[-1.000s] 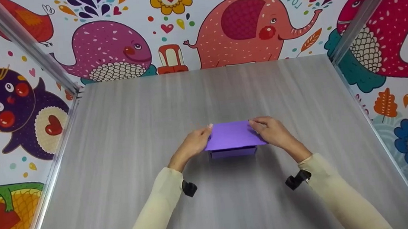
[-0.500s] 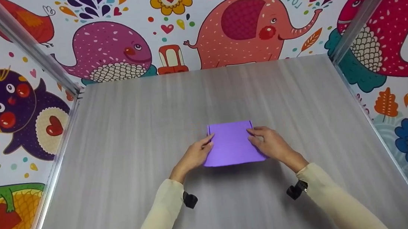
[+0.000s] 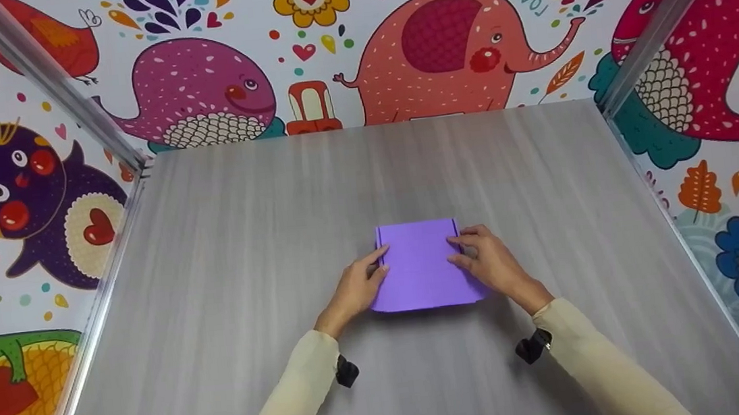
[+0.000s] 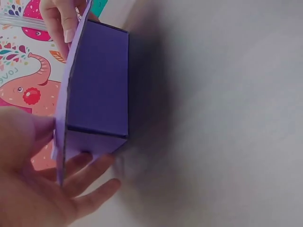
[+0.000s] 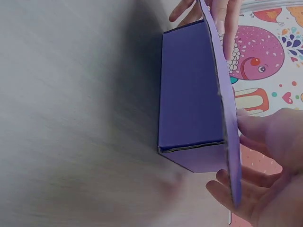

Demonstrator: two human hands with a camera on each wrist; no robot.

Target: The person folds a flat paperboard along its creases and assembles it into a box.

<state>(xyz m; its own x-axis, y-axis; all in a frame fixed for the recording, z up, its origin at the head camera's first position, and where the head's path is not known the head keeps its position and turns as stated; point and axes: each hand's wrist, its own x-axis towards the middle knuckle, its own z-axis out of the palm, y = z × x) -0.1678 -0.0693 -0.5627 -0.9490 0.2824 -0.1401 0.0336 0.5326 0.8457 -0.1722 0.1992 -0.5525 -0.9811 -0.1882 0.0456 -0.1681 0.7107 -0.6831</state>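
A purple cardboard box [image 3: 418,250] sits mid-table, its lid lying over the top. The lid's front flap [image 3: 426,291] sticks out toward me, wider than the box. In the left wrist view the box's front wall [image 4: 100,80] stays visible beneath this flap. My left hand [image 3: 354,287] holds the left side, thumb on the lid and fingers below it by the side wall. On the right, my right hand [image 3: 496,264] holds the box likewise; the right wrist view shows its fingers [image 5: 253,187] under the flap's edge. The box's inside is hidden.
A grey wood-grain table [image 3: 243,233] surrounds the box. Printed panels with cartoon animals [image 3: 450,57] close off the back and both sides. Metal posts [image 3: 664,30] rise at the rear corners. A black wrist camera [image 3: 346,371] hangs at each cuff.
The lid and its front flap have swung down toward me, covering the front wall from the head view. Both hands have moved nearer, following the lid along its sides.
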